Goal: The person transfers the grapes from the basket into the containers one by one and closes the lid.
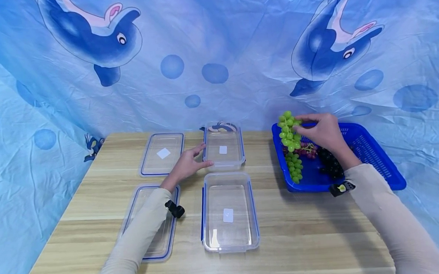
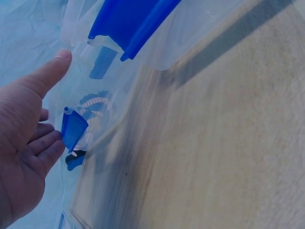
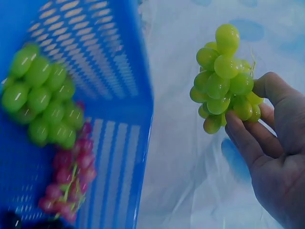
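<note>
In my right hand I pinch a bunch of green grapes, held up over the left rim of the blue basket. The right wrist view shows thumb and fingers at one side of that bunch. Inside the basket lie another green bunch, red grapes and black grapes. My left hand has its fingers spread at the left side of the far clear container. Blue side clips of the container show beside those fingers in the left wrist view.
A second clear container stands nearer on the wooden table. Two clear lids with blue seals lie to the left, a far lid and a near lid partly under my left arm. A blue dolphin-print curtain hangs behind.
</note>
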Demonstrator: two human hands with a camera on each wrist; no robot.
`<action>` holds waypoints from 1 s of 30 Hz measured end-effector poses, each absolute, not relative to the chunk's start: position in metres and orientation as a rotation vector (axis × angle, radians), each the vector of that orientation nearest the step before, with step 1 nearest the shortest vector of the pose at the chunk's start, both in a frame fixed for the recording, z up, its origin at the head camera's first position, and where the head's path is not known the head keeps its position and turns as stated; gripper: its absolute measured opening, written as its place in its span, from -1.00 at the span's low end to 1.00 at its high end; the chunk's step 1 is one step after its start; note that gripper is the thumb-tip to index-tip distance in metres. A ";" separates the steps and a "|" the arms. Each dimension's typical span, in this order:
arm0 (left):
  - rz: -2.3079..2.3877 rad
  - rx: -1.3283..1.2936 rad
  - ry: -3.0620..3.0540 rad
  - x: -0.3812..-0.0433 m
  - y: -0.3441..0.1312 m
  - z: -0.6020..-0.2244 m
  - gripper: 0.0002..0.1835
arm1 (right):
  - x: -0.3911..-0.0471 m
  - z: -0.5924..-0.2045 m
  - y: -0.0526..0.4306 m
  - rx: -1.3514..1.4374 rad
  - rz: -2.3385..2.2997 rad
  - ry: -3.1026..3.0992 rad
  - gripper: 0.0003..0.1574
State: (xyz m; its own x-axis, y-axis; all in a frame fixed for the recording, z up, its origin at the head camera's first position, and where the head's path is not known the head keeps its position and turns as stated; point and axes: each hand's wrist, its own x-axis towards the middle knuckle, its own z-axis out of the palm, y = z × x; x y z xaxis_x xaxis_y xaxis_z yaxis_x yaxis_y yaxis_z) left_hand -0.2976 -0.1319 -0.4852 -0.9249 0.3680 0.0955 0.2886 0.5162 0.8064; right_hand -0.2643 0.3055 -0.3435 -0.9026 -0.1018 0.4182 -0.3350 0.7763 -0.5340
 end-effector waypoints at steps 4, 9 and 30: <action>1.382 0.578 2.665 -0.298 -0.132 -0.486 -0.02 | -0.274 -0.340 0.283 0.342 0.912 -2.624 -0.58; 1.385 0.578 2.659 -0.299 -0.133 -0.488 -0.01 | -0.287 -0.341 0.254 0.344 1.011 -2.676 -0.57; 1.426 0.623 2.634 -0.300 -0.134 -0.489 -0.01 | -0.331 -0.385 0.153 0.489 1.413 -2.629 -0.59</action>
State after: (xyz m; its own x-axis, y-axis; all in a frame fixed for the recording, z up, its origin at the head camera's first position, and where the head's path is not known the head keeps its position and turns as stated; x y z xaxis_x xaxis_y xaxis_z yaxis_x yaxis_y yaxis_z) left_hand -0.3001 -0.1337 -0.4885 -0.9138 0.3883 0.1188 0.3117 0.4832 0.8181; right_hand -0.3306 0.1532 -0.3853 -0.9411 -0.2255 0.2518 -0.3345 0.5131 -0.7905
